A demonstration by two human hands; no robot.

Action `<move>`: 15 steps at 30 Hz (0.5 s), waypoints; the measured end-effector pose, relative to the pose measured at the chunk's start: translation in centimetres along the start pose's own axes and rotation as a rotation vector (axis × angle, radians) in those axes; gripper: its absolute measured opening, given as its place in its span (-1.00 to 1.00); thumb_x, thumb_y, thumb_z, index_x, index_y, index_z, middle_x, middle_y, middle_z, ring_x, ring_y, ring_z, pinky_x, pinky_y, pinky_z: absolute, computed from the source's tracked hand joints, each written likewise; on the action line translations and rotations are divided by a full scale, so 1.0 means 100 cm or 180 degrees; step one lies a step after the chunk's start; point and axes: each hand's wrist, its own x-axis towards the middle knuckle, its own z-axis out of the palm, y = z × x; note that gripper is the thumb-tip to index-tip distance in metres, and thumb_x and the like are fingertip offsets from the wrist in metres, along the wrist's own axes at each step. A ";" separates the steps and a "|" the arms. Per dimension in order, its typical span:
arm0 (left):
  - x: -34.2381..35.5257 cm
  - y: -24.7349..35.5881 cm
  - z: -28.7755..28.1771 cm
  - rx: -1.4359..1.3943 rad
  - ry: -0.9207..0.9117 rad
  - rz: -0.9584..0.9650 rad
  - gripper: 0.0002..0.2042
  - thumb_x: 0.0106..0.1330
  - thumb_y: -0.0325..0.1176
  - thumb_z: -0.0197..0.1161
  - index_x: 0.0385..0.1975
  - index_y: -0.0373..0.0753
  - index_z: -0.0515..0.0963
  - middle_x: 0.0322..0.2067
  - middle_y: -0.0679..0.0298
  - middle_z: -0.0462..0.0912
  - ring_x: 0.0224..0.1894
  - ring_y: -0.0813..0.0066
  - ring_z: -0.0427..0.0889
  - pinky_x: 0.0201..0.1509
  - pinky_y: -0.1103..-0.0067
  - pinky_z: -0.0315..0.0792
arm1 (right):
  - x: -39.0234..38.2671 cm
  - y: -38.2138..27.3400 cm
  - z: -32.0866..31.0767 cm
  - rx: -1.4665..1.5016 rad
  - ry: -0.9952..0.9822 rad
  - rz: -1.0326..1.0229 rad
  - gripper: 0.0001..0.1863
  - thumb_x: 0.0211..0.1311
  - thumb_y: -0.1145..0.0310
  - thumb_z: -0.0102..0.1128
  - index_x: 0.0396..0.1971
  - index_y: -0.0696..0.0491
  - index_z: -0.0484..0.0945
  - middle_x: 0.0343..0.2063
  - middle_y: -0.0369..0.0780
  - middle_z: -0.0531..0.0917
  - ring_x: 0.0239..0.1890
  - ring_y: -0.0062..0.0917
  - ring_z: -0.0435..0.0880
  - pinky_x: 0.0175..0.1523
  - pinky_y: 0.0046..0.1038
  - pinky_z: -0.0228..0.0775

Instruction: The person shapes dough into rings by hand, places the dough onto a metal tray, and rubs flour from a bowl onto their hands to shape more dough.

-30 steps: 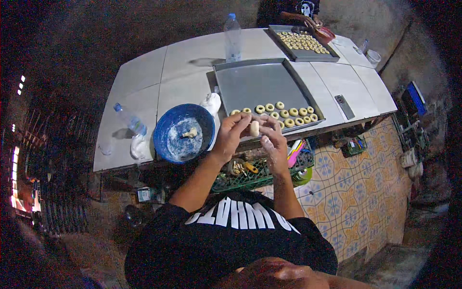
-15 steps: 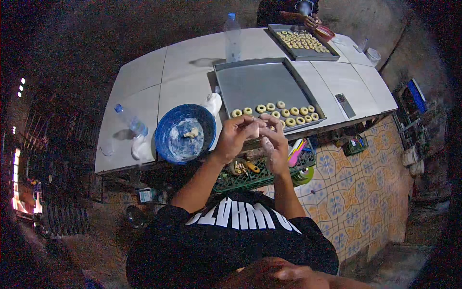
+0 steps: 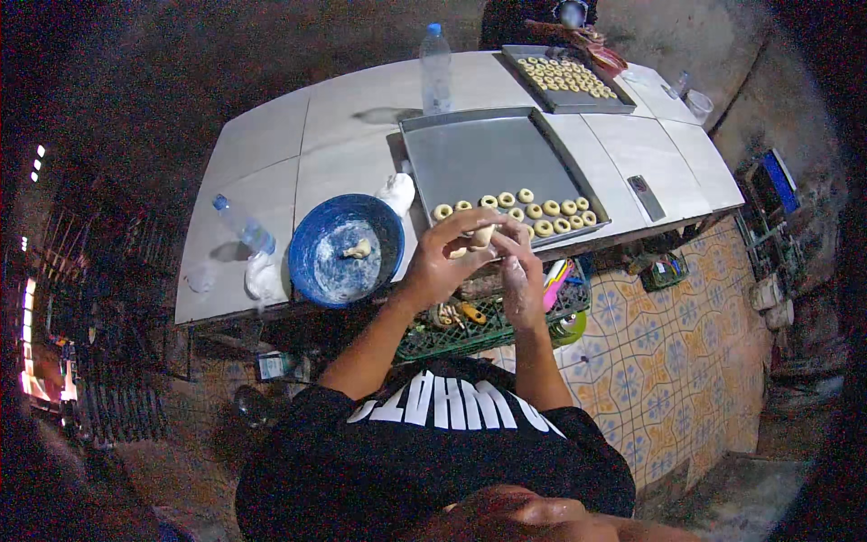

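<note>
My left hand (image 3: 441, 262) and my right hand (image 3: 521, 282) meet in front of the near edge of a large metal baking tray (image 3: 483, 158). Their fingers are closed around a small pale piece of dough (image 3: 482, 237), partly covered by the fingers. Flour whitens the right fingers. Several small dough rings (image 3: 562, 225) lie in rows along the tray's near side; my hands hide some of them. To the left stands a blue bowl (image 3: 307, 237), its inside dusted with flour, with a small lump of dough (image 3: 358, 248) in it.
White bags (image 3: 396, 193) flank the bowl. One bottle (image 3: 435, 72) stands behind the tray; another bottle (image 3: 244, 223) lies at left. A phone (image 3: 646, 197) rests at right. Across the table, a person's hands (image 3: 585, 38) are near a second tray (image 3: 578, 107) of rings. A green crate (image 3: 452, 341) sits below.
My fingers have shifted, with the left ones now raised and curled over the dough, which shows more plainly. Across the table, the other person's hands and the red bowl have moved slightly.
</note>
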 end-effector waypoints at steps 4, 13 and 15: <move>0.000 0.003 -0.005 0.0434 -0.0065 0.0149 -0.65 0.36 -0.57 0.26 0.14 -0.25 0.57 0.13 0.24 0.62 0.15 0.46 0.61 0.22 0.51 0.54 | 0.000 0.003 0.002 0.0048 -0.0065 -0.0033 -0.39 0.28 -0.09 0.24 0.09 0.12 0.65 0.25 -0.07 0.43 0.35 -0.19 0.34 0.43 -0.15 0.12; 0.006 -0.012 -0.003 0.0646 0.0199 0.0325 -0.81 0.41 -0.46 0.27 -0.04 -0.34 0.63 -0.09 0.18 0.73 0.01 0.48 0.68 0.09 0.56 0.56 | 0.002 0.000 0.008 -0.0671 0.0087 -0.0255 -0.51 0.22 0.06 0.29 0.03 0.08 0.66 0.23 -0.04 0.40 0.34 -0.14 0.32 0.43 -0.10 0.10; 0.007 -0.018 0.002 0.0361 0.0275 0.0249 -0.84 0.43 -0.45 0.25 -0.10 -0.37 0.64 -0.17 0.19 0.75 -0.08 0.52 0.69 0.04 0.58 0.55 | 0.003 -0.001 0.009 -0.0607 0.0066 -0.0325 -0.49 0.22 0.01 0.29 0.02 0.08 0.67 0.24 -0.03 0.40 0.35 -0.12 0.31 0.44 -0.09 0.06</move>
